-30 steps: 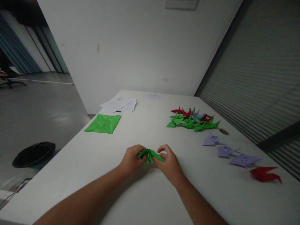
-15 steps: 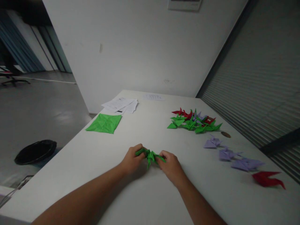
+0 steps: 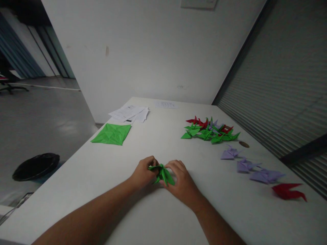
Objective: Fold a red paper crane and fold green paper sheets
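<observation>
A green paper crane (image 3: 165,175) is held just above the white table (image 3: 143,217), between my two hands. My left hand (image 3: 145,172) pinches its left wing, and the fingers hide part of that side. Around the right side of the crane curl the thumb and fingers of my right hand (image 3: 181,180), gripping its body near the middle. Folds and pointed tips show between the hands. A creased square of green paper (image 3: 111,134) lies flat to the left, farther back.
On the right lies a pile of green, red and purple paper cranes (image 3: 211,131). Nearer are several purple cranes (image 3: 265,176), a red crane (image 3: 288,191) and a brown disc (image 3: 244,144). Printed sheets (image 3: 127,113) lie back left; a black-lined bin (image 3: 35,166) stands on the floor.
My right hand has moved from the tip of the crane's right wing in toward its body. That wing now points down toward me. The left hand keeps its pinch; the view has shifted slightly.
</observation>
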A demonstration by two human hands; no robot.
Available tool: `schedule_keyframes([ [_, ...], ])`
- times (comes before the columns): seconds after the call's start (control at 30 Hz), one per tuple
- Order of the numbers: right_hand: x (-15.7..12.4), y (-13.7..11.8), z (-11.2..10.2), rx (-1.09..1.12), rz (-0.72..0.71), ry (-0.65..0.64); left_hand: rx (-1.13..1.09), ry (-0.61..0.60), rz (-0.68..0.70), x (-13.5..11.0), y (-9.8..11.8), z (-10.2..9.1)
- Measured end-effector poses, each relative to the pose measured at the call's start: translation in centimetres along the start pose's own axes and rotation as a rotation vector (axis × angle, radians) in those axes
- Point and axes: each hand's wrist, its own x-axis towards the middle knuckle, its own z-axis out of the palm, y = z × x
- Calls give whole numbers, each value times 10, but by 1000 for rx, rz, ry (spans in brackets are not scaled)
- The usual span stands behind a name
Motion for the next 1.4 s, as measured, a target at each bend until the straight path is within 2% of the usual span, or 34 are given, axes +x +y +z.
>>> schedule_keyframes([
  [0.07, 0, -4, 0, -14, -46, -22, 44, -5, -9, -1, -2, 1],
  [0.13, 0, -5, -1, -15, -54, -1, -7, -28, -35, -1, -1, 1],
  [0.3, 0, 4, -2, 83, -19, 151, -350, -73, -128, 0, 5, 2],
  [0.4, 0, 7, 0, 120, 3, 213, -489, -146, -183, -2, 3, 3],
  [0.53, -2, 5, 2, 127, 24, 201, -493, -190, -186, -5, -4, 6],
  [0.63, -3, 7, 3, 170, 115, 203, -533, -229, -223, -7, -5, 6],
  [0.73, -1, 13, 4, 393, 314, 262, -635, -288, -293, -8, 2, 0],
  [0.8, 1, 17, 4, 648, 473, 302, -699, -304, -317, -8, 8, -4],
  [0.9, 3, 17, 3, 1023, 665, 297, -776, -309, -304, -7, 14, -6],
  [1.0, 6, 13, 1, 1244, 759, 297, -833, -300, -282, -5, 14, -4],
  [1.13, 7, 12, 0, 1338, 814, 324, -861, -298, -262, -2, 10, -4],
  [1.23, 6, 12, 3, 1339, 846, 282, -862, -338, -278, -2, 8, -5],
  [1.4, 0, 13, 21, 1283, 859, 58, -848, -374, -299, -6, 9, 0],
])
